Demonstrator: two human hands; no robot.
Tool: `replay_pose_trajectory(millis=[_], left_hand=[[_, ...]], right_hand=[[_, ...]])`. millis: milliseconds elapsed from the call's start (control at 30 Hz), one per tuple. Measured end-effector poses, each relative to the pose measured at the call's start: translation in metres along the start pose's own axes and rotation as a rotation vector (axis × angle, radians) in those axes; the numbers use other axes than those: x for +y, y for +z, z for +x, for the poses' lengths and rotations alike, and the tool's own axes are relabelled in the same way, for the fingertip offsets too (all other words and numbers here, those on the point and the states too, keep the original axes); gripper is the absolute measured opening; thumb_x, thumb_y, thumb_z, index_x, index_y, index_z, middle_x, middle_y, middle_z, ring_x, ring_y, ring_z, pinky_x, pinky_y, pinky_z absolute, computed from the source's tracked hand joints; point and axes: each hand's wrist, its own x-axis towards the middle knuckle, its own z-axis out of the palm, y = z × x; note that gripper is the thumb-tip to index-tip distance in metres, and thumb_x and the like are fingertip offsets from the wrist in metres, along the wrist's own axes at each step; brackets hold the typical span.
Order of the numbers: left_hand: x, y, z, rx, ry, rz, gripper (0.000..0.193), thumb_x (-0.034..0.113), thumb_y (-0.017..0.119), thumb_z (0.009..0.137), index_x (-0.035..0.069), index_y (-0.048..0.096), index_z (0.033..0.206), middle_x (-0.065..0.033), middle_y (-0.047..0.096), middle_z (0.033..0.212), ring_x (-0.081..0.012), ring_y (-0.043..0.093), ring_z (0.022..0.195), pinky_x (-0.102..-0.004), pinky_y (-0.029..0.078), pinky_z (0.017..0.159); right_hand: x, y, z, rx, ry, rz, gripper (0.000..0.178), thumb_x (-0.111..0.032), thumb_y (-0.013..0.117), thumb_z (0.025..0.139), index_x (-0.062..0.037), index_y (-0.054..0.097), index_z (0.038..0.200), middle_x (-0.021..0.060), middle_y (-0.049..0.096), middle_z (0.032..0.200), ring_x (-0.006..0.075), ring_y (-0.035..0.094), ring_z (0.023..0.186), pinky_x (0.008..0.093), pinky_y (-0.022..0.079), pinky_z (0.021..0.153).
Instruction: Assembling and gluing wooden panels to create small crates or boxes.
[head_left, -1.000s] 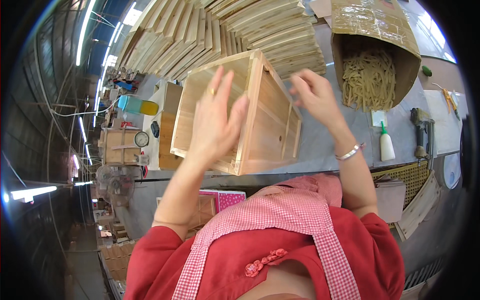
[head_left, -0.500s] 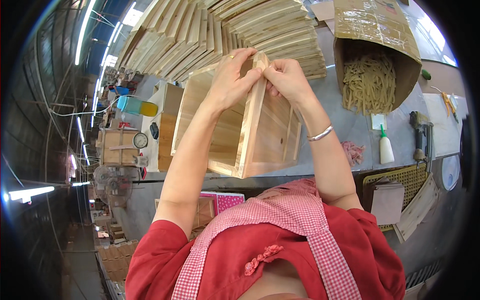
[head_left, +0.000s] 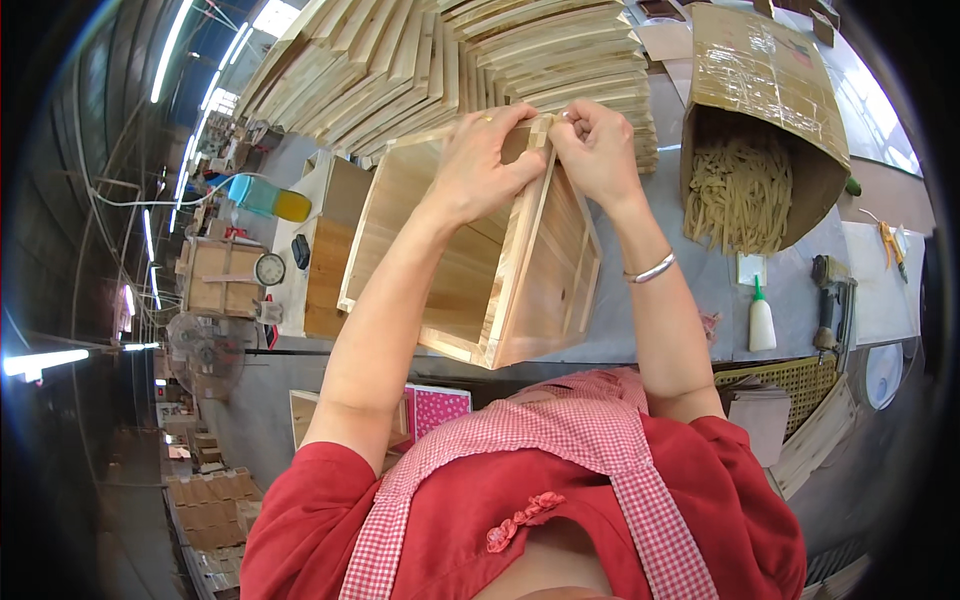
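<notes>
An open-faced wooden box [head_left: 543, 285] of pale boards stands tilted on the workbench, its hollow side turned to the left. My left hand [head_left: 478, 165] is closed over the box's far upper edge, thumb on the rim and fingers reaching over the frame. Just to the right of that same corner, my right hand [head_left: 600, 155] is curled with thumb and forefinger pinched together against or very near the edge. Whatever is between those fingertips is too small or hidden to make out.
Stacked wooden boards [head_left: 560, 60] fill the back. At right are a cardboard box [head_left: 770, 60] with tan strips [head_left: 740, 195], a white glue bottle [head_left: 761, 322], a nail gun [head_left: 829, 300] and orange-handled pliers [head_left: 890, 243]. A blue-capped jar [head_left: 268, 198] stands at left.
My right hand has drawn slightly right of the edge, its fingers more curled. The left hand keeps its hold on the box. The whole view has shifted a little.
</notes>
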Motion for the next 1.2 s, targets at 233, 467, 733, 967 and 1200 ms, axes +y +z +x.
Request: replay_pose_trajectory(millis=[233, 467, 733, 967, 1200], left_hand=[[-0.001, 0.004, -0.001, 0.008, 0.013, -0.026, 0.059, 0.04, 0.061, 0.079, 0.007, 0.061, 0.128, -0.0127, 0.062, 0.132, -0.0349, 0.049, 0.128, -0.0458, 0.033, 0.11], [-0.015, -0.028, -0.028, 0.02, 0.03, -0.001, 0.068, 0.05, 0.062, 0.091, 0.005, 0.053, 0.14, -0.0186, 0.048, 0.148, -0.0358, 0.037, 0.142, -0.0413, 0.032, 0.115], [-0.137, -0.136, -0.139, 0.437, -0.291, -0.433, 0.053, 0.043, 0.061, 0.095, 0.005, 0.059, 0.133, -0.0113, 0.063, 0.13, -0.0248, 0.059, 0.121, -0.0394, 0.04, 0.108], [-0.209, -0.093, -0.191, 0.236, -0.7, -1.117, 0.041, 0.036, 0.059, 0.098, 0.006, 0.062, 0.126, -0.0081, 0.064, 0.123, -0.0186, 0.062, 0.112, -0.0372, 0.046, 0.097], [-0.242, -0.069, -0.133, 0.177, -0.635, -1.539, 0.04, 0.033, 0.063, 0.095, 0.005, 0.062, 0.122, -0.0102, 0.062, 0.123, -0.0225, 0.06, 0.112, -0.0414, 0.047, 0.096]], right_hand=[[0.013, -0.011, -0.003, -0.148, 0.102, -0.007, 0.018, -0.013, 0.061, 0.084, 0.0029, 0.062, 0.076, 0.0053, 0.056, 0.056, 0.0084, 0.049, 0.054, 0.0296, 0.043, 0.052], [0.049, -0.062, -0.039, -0.156, 0.128, -0.518, 0.037, -0.029, 0.054, 0.098, 0.0049, 0.059, 0.083, 0.027, 0.058, 0.077, 0.0402, 0.056, 0.069, 0.0455, 0.045, 0.066], [0.209, -0.225, -0.306, -0.295, 0.368, -1.637, 0.043, -0.034, 0.06, 0.092, -0.0104, 0.06, 0.129, 0.0193, 0.057, 0.128, 0.0411, 0.056, 0.112, 0.0489, 0.048, 0.092], [0.205, -0.191, -0.232, -0.197, 0.419, -1.528, 0.033, -0.029, 0.057, 0.095, -0.0013, 0.073, 0.099, 0.0229, 0.071, 0.093, 0.0371, 0.069, 0.086, 0.0481, 0.054, 0.075], [-0.007, -0.135, -0.103, 0.364, -0.04, -1.04, 0.03, -0.022, 0.06, 0.098, 0.0061, 0.069, 0.104, 0.0159, 0.072, 0.092, 0.0212, 0.064, 0.077, 0.0335, 0.051, 0.073]])
